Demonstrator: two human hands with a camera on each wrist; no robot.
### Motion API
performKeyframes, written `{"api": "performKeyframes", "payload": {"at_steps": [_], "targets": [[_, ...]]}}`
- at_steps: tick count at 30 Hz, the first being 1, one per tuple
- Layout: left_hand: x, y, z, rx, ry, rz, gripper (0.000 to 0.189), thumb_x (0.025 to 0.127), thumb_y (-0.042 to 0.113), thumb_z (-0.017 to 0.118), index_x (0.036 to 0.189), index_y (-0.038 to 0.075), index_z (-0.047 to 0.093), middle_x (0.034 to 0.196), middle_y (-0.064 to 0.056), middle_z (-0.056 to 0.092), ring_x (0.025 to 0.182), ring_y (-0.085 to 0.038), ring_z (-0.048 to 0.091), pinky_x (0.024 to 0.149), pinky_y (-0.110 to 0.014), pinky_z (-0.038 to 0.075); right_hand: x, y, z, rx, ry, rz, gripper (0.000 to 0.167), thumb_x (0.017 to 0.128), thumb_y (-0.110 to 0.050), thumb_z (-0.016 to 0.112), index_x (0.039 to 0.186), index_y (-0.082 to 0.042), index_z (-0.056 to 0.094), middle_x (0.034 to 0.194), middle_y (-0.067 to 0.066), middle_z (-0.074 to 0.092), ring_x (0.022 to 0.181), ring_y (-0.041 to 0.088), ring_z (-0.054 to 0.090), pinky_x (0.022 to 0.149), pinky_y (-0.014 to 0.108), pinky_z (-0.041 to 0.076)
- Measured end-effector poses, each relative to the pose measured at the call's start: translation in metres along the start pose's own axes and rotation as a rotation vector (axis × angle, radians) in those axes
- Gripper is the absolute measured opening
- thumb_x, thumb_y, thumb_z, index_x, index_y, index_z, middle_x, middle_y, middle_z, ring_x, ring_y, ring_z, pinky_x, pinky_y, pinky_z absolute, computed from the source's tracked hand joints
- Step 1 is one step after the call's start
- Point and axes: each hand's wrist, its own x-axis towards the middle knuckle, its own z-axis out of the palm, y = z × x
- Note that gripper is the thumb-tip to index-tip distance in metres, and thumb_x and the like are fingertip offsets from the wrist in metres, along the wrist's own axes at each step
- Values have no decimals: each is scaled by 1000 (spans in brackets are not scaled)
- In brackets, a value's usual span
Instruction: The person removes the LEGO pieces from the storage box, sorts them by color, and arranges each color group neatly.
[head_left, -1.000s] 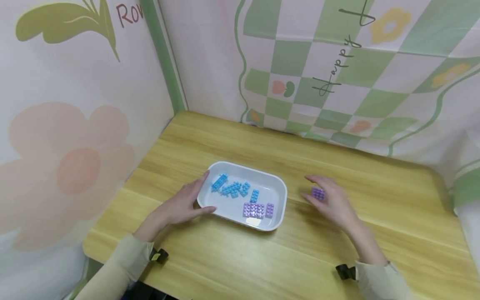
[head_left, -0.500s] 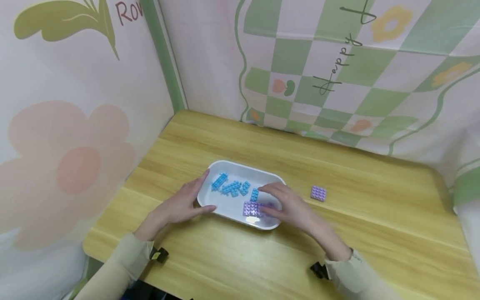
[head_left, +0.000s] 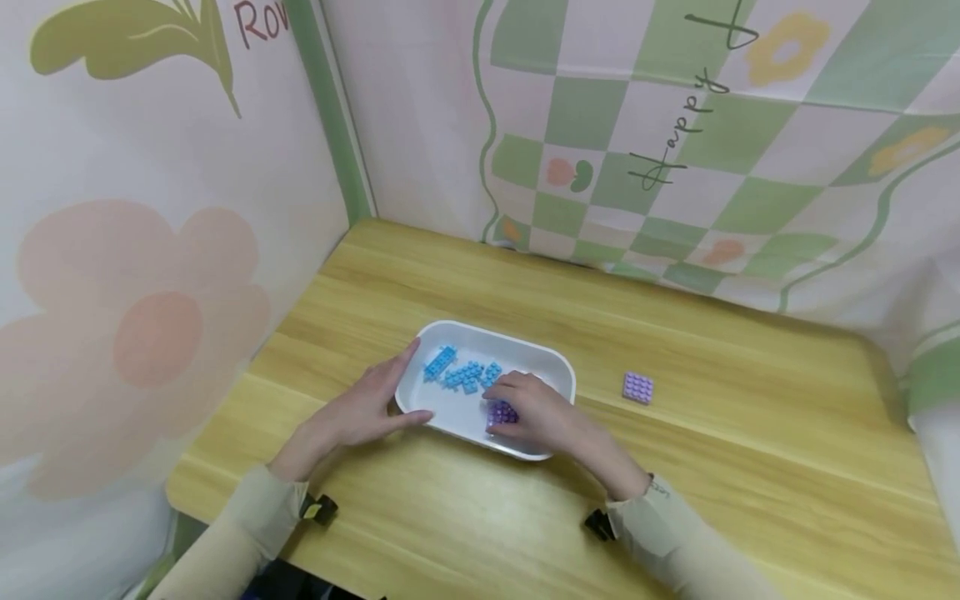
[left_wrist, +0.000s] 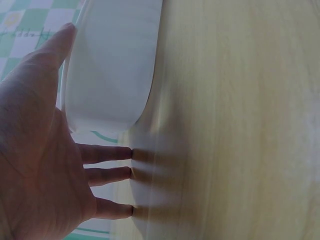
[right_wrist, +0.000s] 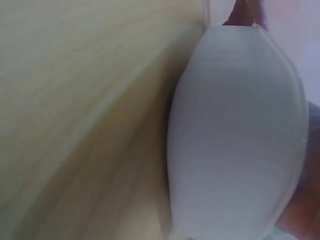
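A white tray (head_left: 442, 417) with toy building bricks stands on the wooden table. My left hand (head_left: 367, 404) spans its left end, thumb at the near rim and index finger at the far corner. In the left wrist view, the other fingers (left_wrist: 107, 175) reach straight down to the tabletop. Inside the tray's right half, my right hand (head_left: 540, 412) has curled fingers and thumb around a purple brick (head_left: 501, 412). It hides the right part of that brick and its neighbours. Several light blue bricks (head_left: 463, 377) lie in the tray's left half.
To the tray's right, a square purple brick (head_left: 638, 388) lies on the wooden table (head_left: 735, 417). A patterned curtain (head_left: 585, 125) hangs along the back edge, and a flowered sheet (head_left: 150, 250) borders the left side.
My right hand has let go of the square purple brick on the table and moved left into the tray, onto another purple brick. The left hand has stayed at the tray's end.
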Motion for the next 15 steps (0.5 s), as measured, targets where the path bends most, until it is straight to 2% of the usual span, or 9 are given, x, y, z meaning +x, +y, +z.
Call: {"api": "performKeyframes", "payload": {"at_steps": [8,12,15], "targets": [[0,0,0,-2,4,-3,119,98,63,74,179,24,-4,183,-18,21,167,-45,29,137,-69,19,4,-4,4,-56,-42,-4,31,91,-26,90,114,-8,80,114,8,80,110,27,74,105,49,59],[0,0,0,-11,1,-4,119,98,63,74,179,25,-5,184,-17,20,168,-45,28,137,-70,18,2,-2,5,-19,-6,-10,30,90,-24,90,113,-8,81,113,7,81,110,27,74,105,50,59],[0,0,0,-13,0,-2,119,98,63,74,179,25,-5,184,-17,19,168,-45,28,137,-70,18,-2,14,16,70,86,-49,31,93,-30,88,115,-10,81,114,6,81,109,25,75,103,48,61]]}}
